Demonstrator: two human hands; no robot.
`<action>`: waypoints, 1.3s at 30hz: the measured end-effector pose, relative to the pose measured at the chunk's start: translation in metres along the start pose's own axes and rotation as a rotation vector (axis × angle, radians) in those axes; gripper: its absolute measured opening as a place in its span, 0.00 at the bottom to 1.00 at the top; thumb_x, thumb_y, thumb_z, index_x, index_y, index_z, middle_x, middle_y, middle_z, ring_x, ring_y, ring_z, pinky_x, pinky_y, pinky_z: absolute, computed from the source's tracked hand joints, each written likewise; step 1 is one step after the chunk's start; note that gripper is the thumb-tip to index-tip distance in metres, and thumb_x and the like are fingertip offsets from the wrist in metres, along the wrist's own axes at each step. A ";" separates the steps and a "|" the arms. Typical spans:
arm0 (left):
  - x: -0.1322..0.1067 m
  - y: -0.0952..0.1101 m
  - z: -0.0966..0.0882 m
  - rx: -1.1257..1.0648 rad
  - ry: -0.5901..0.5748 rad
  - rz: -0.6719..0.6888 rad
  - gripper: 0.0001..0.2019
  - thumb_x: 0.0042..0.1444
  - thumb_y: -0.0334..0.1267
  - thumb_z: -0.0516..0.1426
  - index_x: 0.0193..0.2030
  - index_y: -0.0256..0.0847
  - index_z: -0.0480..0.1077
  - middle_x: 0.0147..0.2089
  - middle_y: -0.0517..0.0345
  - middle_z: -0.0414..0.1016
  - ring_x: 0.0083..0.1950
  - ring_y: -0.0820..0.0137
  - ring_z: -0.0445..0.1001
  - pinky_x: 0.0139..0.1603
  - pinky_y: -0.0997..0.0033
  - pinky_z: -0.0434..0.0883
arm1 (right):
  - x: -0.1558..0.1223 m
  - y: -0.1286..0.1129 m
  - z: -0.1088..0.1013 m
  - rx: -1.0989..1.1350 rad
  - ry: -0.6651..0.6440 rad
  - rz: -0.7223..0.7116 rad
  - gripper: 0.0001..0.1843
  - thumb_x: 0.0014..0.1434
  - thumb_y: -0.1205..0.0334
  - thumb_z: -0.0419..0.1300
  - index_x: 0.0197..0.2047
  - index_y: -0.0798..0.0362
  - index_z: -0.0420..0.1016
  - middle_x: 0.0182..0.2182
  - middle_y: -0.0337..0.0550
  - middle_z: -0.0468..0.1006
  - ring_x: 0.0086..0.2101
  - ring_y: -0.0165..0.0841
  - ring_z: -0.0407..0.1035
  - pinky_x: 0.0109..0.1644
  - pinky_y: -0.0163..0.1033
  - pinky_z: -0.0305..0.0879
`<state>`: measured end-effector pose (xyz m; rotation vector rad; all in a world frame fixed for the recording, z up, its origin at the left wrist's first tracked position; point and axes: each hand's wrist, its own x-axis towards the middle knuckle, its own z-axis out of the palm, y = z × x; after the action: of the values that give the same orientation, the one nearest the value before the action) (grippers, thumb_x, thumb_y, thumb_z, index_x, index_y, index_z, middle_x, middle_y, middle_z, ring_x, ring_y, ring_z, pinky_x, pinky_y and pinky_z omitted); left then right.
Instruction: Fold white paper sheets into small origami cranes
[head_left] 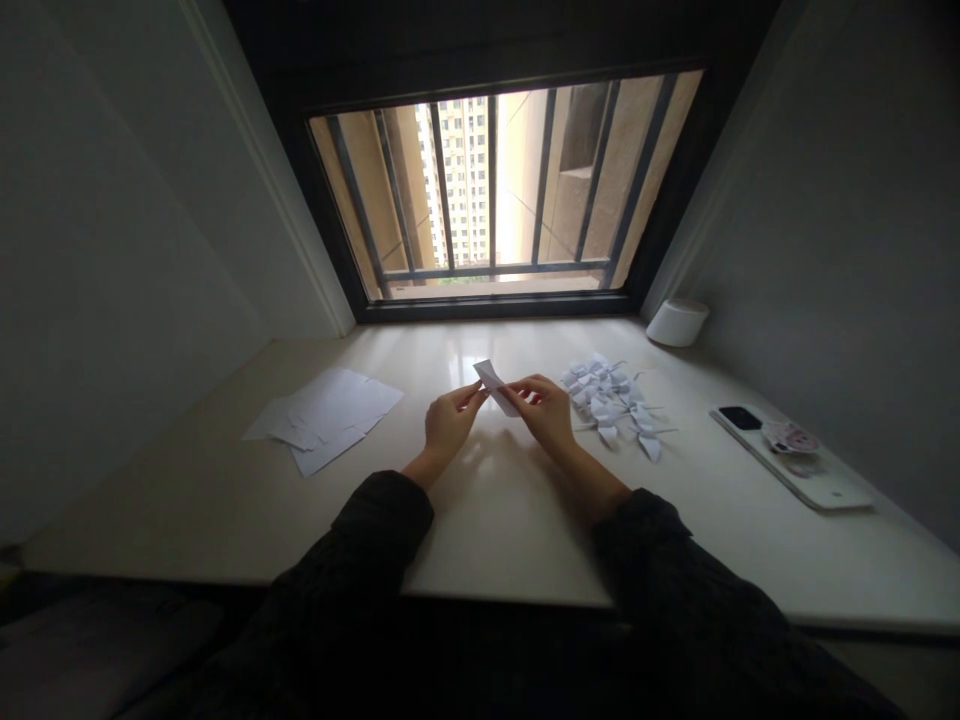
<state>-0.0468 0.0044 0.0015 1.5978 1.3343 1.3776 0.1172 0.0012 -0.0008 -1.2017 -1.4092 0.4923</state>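
A small folded piece of white paper [495, 386] is held just above the pale table [495, 510], in the middle. My left hand [448, 421] pinches its left end with thumb and fingertips. My right hand [546, 408] grips its right end, fingers curled over it. Both arms wear dark sleeves. To the right of my right hand lies a heap of several small folded white paper shapes [611, 403]. To the left of my left hand lie a few flat white paper sheets [326, 417], overlapping.
A white phone [795, 458] with a round sticker grip lies near the table's right edge. A white cylindrical object [677, 321] stands at the back right by the wall. A barred window [491, 190] runs behind the table; walls close in on both sides.
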 end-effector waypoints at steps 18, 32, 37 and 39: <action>0.005 -0.003 0.000 -0.065 -0.107 -0.009 0.12 0.51 0.48 0.58 0.32 0.42 0.76 0.32 0.55 0.79 0.37 0.63 0.78 0.37 0.66 0.71 | 0.005 0.014 0.008 0.360 -0.013 0.287 0.21 0.42 0.41 0.65 0.28 0.52 0.76 0.25 0.42 0.77 0.27 0.33 0.68 0.30 0.37 0.64; 0.024 -0.012 -0.017 -0.149 -0.333 -0.165 0.14 0.46 0.49 0.61 0.33 0.40 0.77 0.27 0.54 0.78 0.27 0.68 0.75 0.27 0.71 0.69 | 0.016 0.031 0.000 0.403 0.068 0.396 0.21 0.40 0.44 0.66 0.28 0.54 0.74 0.25 0.42 0.77 0.25 0.32 0.68 0.29 0.36 0.63; 0.028 -0.009 -0.025 -0.302 -0.319 -0.328 0.15 0.44 0.47 0.64 0.35 0.39 0.77 0.28 0.52 0.77 0.30 0.67 0.76 0.30 0.70 0.71 | 0.018 0.028 -0.003 0.535 0.010 0.450 0.22 0.35 0.53 0.69 0.36 0.50 0.73 0.30 0.38 0.78 0.26 0.30 0.69 0.29 0.34 0.64; 0.029 -0.008 -0.027 -0.387 -0.308 -0.411 0.15 0.45 0.45 0.63 0.37 0.39 0.76 0.31 0.51 0.77 0.33 0.66 0.77 0.33 0.70 0.71 | 0.018 0.024 -0.004 0.579 -0.031 0.431 0.22 0.36 0.57 0.69 0.38 0.48 0.74 0.35 0.38 0.79 0.29 0.30 0.71 0.30 0.34 0.65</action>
<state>-0.0766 0.0303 0.0101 1.1419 1.0574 1.0138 0.1330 0.0242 -0.0115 -1.0098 -0.9246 1.1362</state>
